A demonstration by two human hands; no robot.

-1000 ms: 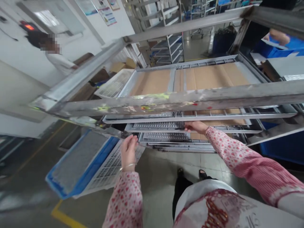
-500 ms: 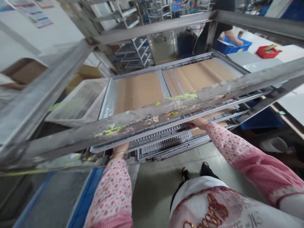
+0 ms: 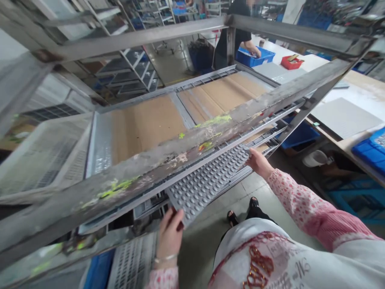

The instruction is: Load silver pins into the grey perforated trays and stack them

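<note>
Factory floor stretches beyond the rack, with a co-worker (image 3: 236,40) at 1 o'clock reaching into a blue crate (image 3: 251,59) and a white bench (image 3: 333,94) at 2 o'clock. On my feed, the left hand (image 3: 170,237) is curled closed around the near corner of a dimpled grey tray (image 3: 207,184), while the right hand (image 3: 258,162) grips its far edge with the fingers bent over it. That tray sits tilted at 6 o'clock, just under a paint-spattered metal bar (image 3: 150,167) and below a cardboard-lined shelf (image 3: 147,128).
</note>
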